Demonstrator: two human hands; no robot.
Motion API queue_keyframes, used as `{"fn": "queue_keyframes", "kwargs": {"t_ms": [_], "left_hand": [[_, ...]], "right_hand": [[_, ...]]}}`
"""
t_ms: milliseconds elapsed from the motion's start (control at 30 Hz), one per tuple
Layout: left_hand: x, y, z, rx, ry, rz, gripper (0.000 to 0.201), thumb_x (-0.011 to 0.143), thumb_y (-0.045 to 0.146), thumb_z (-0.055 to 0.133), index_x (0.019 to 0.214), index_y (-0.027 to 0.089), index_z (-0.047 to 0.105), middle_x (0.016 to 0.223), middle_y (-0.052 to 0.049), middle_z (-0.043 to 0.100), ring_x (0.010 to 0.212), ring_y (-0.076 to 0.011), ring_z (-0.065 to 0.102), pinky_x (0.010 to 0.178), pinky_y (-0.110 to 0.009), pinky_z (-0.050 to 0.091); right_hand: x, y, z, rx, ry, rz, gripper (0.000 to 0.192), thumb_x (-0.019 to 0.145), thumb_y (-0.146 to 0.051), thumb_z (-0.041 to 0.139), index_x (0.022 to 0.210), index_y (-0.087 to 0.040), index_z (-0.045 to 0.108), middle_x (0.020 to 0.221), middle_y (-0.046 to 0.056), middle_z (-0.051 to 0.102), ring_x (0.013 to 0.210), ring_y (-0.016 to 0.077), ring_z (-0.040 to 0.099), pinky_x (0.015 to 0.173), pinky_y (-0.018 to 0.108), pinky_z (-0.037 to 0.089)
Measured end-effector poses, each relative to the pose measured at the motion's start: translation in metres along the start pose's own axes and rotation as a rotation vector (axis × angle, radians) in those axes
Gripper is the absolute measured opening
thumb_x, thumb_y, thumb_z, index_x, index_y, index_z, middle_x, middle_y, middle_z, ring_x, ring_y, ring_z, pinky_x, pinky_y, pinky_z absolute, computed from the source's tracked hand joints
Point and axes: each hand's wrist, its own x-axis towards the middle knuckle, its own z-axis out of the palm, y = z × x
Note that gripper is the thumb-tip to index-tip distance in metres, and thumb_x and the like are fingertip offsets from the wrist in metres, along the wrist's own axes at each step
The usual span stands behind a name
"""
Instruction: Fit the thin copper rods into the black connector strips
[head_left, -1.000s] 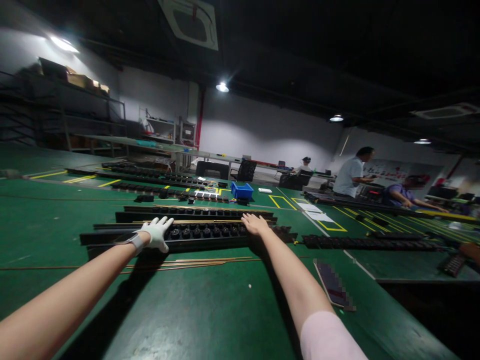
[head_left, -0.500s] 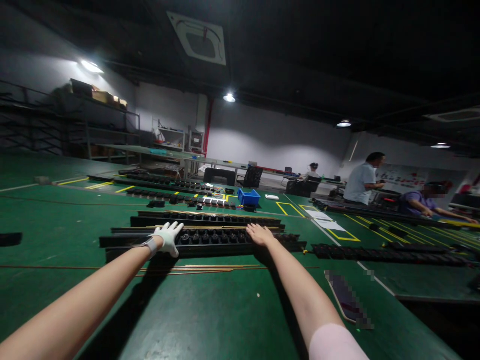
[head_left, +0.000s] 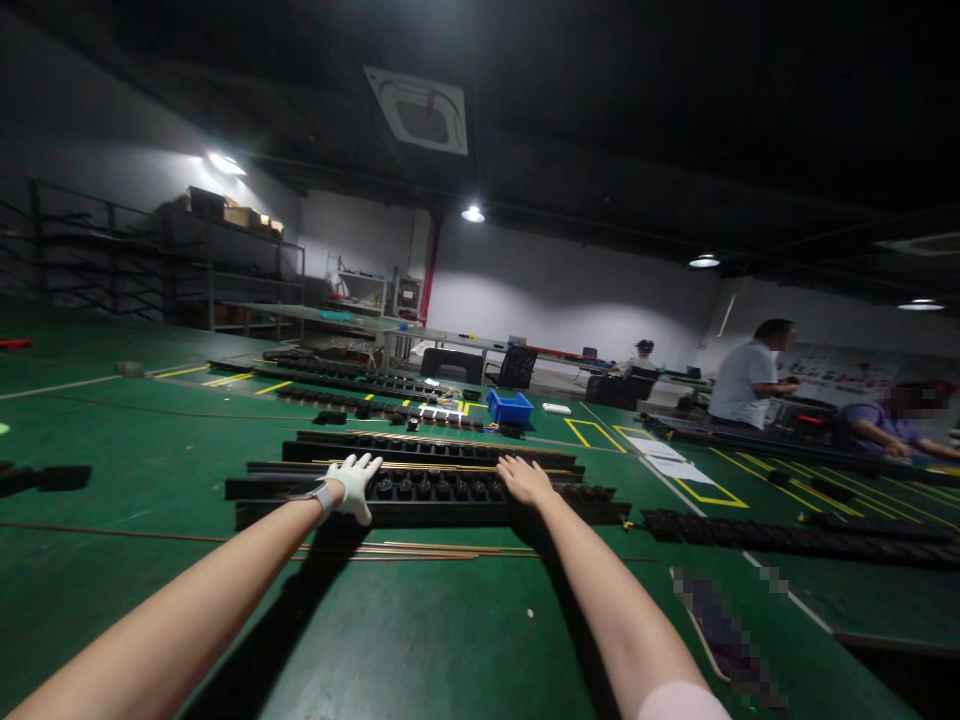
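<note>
My left hand [head_left: 355, 486], in a white glove with a watch at the wrist, lies on the left half of a long black rail assembly [head_left: 442, 513]. Its fingers are spread. Toward the right end of the same assembly, my bare right hand [head_left: 526, 481] rests with fingers stretched out over the upper edge. Between the hands runs a row of black round parts [head_left: 439, 485] set in the channel, and thin brass-coloured rods [head_left: 427, 466] lie along it. A second black rail [head_left: 315, 445] sits just behind. Palm undersides are hidden.
Loose thin rods [head_left: 427, 550] lie in front of the rails on the green table [head_left: 420, 640]. A phone [head_left: 712, 625] is at the right. Behind stand a blue bin [head_left: 510, 407] and black strips [head_left: 375, 402]. Co-workers [head_left: 746, 375] are at the far right.
The view has turned slightly left, so the scene sits farther right and lower. Both hands remain on the black rail assembly with fingers extended.
</note>
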Motion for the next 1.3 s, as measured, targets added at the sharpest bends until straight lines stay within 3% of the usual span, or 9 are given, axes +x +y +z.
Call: {"fn": "queue_keyframes", "kwargs": {"t_ms": [167, 367, 500, 600, 700, 933, 1300], "left_hand": [[0.003, -0.002, 0.002, -0.022, -0.004, -0.001, 0.164, 0.035, 0.063, 0.094, 0.177, 0.029, 0.021, 0.184, -0.019, 0.009, 0.169, -0.0525, 0.008, 0.131, -0.074, 0.016], [-0.003, 0.002, -0.003, 0.018, -0.032, -0.004, 0.163, 0.04, 0.066, 0.094, 0.178, 0.03, 0.016, 0.185, -0.019, 0.004, 0.17, -0.0499, 0.005, 0.132, -0.072, 0.016], [-0.004, 0.003, -0.004, 0.025, -0.044, -0.013, 0.166, 0.039, 0.068, 0.093, 0.178, 0.028, 0.014, 0.185, -0.019, 0.004, 0.17, -0.0497, 0.006, 0.132, -0.072, 0.016], [-0.004, 0.001, -0.003, 0.012, -0.028, -0.001, 0.164, 0.038, 0.07, 0.093, 0.178, 0.03, 0.017, 0.185, -0.019, 0.006, 0.169, -0.051, 0.006, 0.132, -0.072, 0.016], [-0.002, 0.0, -0.002, 0.016, -0.03, -0.003, 0.165, 0.038, 0.069, 0.093, 0.178, 0.03, 0.016, 0.185, -0.018, 0.006, 0.169, -0.0505, 0.006, 0.132, -0.072, 0.016], [-0.002, 0.001, -0.002, 0.032, -0.038, -0.013, 0.163, 0.041, 0.068, 0.092, 0.178, 0.028, 0.013, 0.185, -0.017, 0.004, 0.17, -0.0486, 0.005, 0.133, -0.072, 0.015], [-0.006, 0.002, -0.004, 0.004, -0.031, -0.014, 0.163, 0.04, 0.066, 0.095, 0.178, 0.03, 0.017, 0.185, -0.018, 0.006, 0.169, -0.0501, 0.005, 0.133, -0.072, 0.014]], "right_hand": [[0.004, -0.022, 0.004, 0.027, -0.019, -0.059, 0.069, 0.115, -0.061, 0.016, 0.175, -0.033, 0.03, 0.181, -0.002, 0.027, 0.169, 0.0203, 0.023, 0.137, 0.049, 0.017], [0.004, -0.03, 0.001, -0.008, -0.052, -0.094, 0.068, 0.114, -0.062, 0.019, 0.172, -0.033, 0.041, 0.178, 0.001, 0.035, 0.165, 0.0264, 0.034, 0.135, 0.054, 0.024], [0.011, -0.042, -0.005, 0.0, -0.049, -0.119, 0.07, 0.114, -0.061, 0.015, 0.173, -0.031, 0.038, 0.18, 0.001, 0.03, 0.167, 0.0254, 0.029, 0.136, 0.057, 0.019], [0.014, -0.052, 0.0, 0.036, -0.069, -0.178, 0.069, 0.115, -0.061, 0.015, 0.176, -0.032, 0.029, 0.182, 0.0, 0.024, 0.168, 0.0221, 0.024, 0.136, 0.054, 0.019], [0.014, -0.057, 0.006, 0.026, -0.106, -0.207, 0.067, 0.115, -0.06, 0.019, 0.175, -0.032, 0.03, 0.182, 0.0, 0.025, 0.169, 0.0208, 0.022, 0.137, 0.052, 0.018], [0.019, -0.068, 0.004, 0.051, -0.101, -0.192, 0.069, 0.115, -0.061, 0.018, 0.176, -0.031, 0.029, 0.182, 0.001, 0.022, 0.17, 0.025, 0.02, 0.137, 0.057, 0.016], [0.03, -0.152, 0.023, 0.107, 0.004, -0.337, 0.072, 0.115, -0.061, 0.017, 0.177, -0.026, 0.026, 0.183, 0.003, 0.021, 0.17, 0.0258, 0.016, 0.137, 0.057, 0.014]]}}
